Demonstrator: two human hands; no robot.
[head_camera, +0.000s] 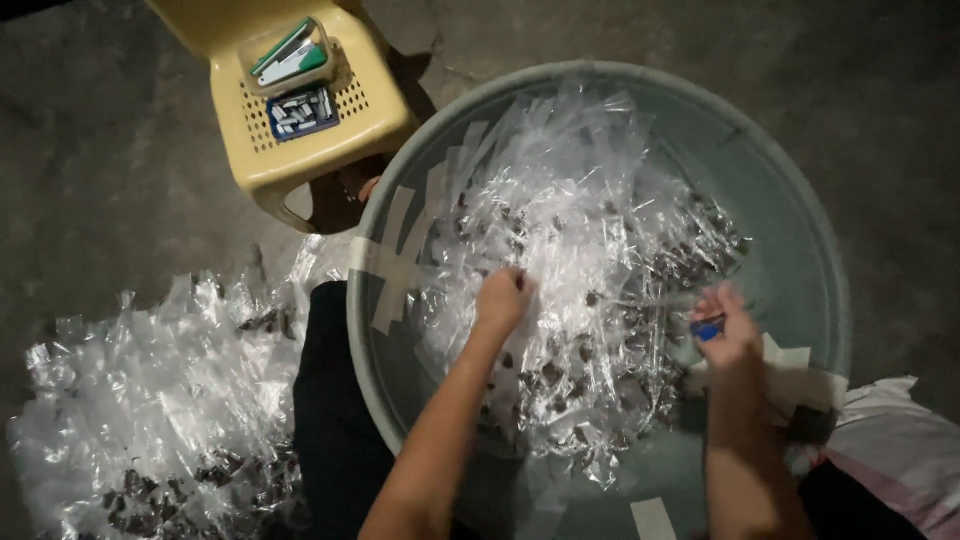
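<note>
Left hand (503, 297) closed on clear packets (560, 250) in the basin (800, 230), right hand (725, 325) pinching a blue tool (706, 328) (floor pile (150, 400) done, much left)

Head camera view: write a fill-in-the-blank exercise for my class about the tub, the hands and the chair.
1. The clear plastic packets lie in a large round ____.
2. The right hand pinches a small ____ object.
3. The left hand rests on the ____ in the tub.
4. The small tray of pieces sits on a ____ plastic chair.

Missing words: tub; blue; packets; yellow
</note>
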